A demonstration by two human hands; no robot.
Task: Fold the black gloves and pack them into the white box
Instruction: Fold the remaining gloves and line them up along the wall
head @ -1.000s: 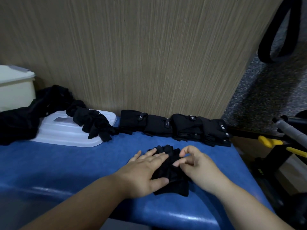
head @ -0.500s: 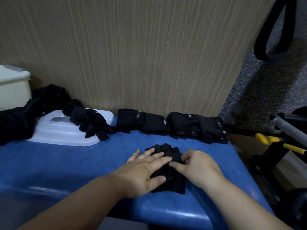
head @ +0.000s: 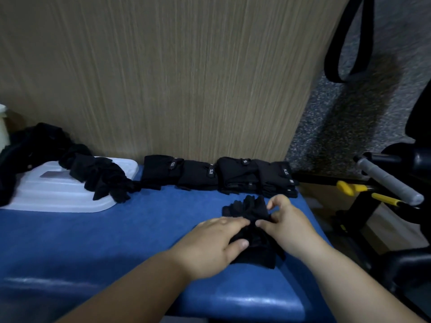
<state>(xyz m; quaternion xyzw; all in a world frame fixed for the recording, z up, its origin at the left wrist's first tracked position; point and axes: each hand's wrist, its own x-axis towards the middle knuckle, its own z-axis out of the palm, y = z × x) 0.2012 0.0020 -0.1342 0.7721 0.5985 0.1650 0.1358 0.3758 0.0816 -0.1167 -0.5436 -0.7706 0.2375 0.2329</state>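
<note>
A black glove point(head: 250, 210) lies on the blue padded table point(head: 116, 234) near its right end. My left hand point(head: 214, 243) presses flat on the glove's near part, thumb tucked against the fabric. My right hand point(head: 284, 224) pinches the glove's finger end between thumb and fingers. A row of folded black gloves point(head: 219, 174) lines the wall behind. Unfolded black gloves point(head: 100, 176) trail over a white lid point(head: 58, 194) at the left. Only a sliver of the white box point(head: 3, 127) shows at the left edge.
A wood-grain wall panel point(head: 186, 78) closes off the back of the table. To the right, past the table edge, stand a grey-gripped bar point(head: 387, 180), yellow handles point(head: 354, 188) and dark equipment. A black strap loop point(head: 347, 40) hangs at the upper right.
My view has shifted left-to-right, so the box has nearly left the frame. My right hand has lifted its fingers from pressing the glove to pinching its finger end; the left hand stays pressing.
</note>
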